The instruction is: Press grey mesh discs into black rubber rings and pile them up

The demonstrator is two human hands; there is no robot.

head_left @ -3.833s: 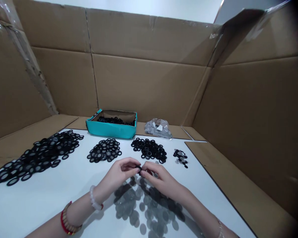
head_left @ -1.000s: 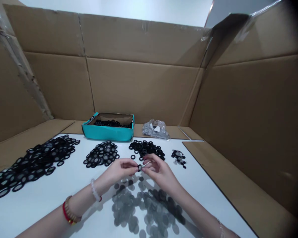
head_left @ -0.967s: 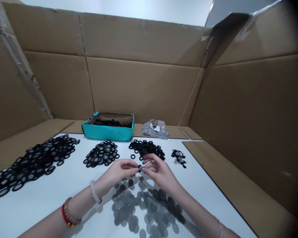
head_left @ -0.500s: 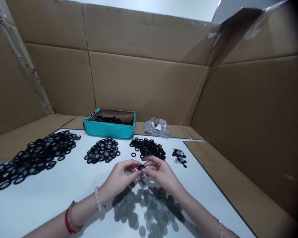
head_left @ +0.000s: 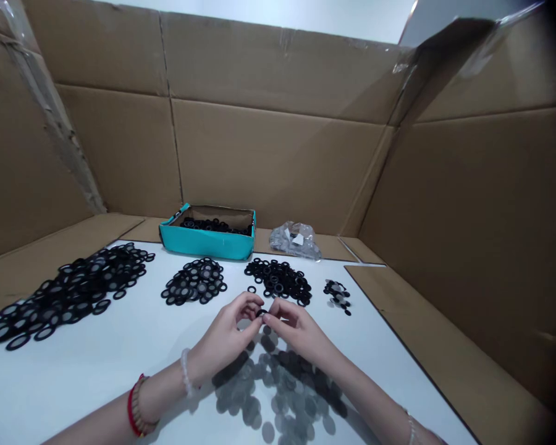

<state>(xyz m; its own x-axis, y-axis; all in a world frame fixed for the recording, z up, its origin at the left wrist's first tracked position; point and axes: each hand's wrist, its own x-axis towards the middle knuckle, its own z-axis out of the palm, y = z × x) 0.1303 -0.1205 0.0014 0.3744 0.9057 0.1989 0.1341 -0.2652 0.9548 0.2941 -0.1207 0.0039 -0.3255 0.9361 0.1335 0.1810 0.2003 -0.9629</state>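
Between the fingertips of both hands is a small black ring (head_left: 261, 313), partly hidden by the fingers. My left hand (head_left: 234, 326) pinches it from the left, and my right hand (head_left: 291, 324) closes on its right side. Below the hands lie many loose grey discs (head_left: 287, 389), some in the shadow of my arms. Just beyond my fingers is a pile of plain black rings (head_left: 280, 281), with one stray ring (head_left: 251, 289) at its left edge. Whether a disc sits inside the held ring I cannot tell.
A long heap of black rings with grey centres (head_left: 74, 287) spreads along the left. A smaller such pile (head_left: 194, 282) lies mid-left, and a little cluster (head_left: 338, 295) at right. Behind stand a teal box (head_left: 206, 241) of rings and a clear plastic bag (head_left: 295, 240). Cardboard walls (head_left: 278, 161) surround the white table.
The fingers of my right hand have curled in closer around the black ring. Both hands stay together in nearly the same place; the view has shifted slightly.
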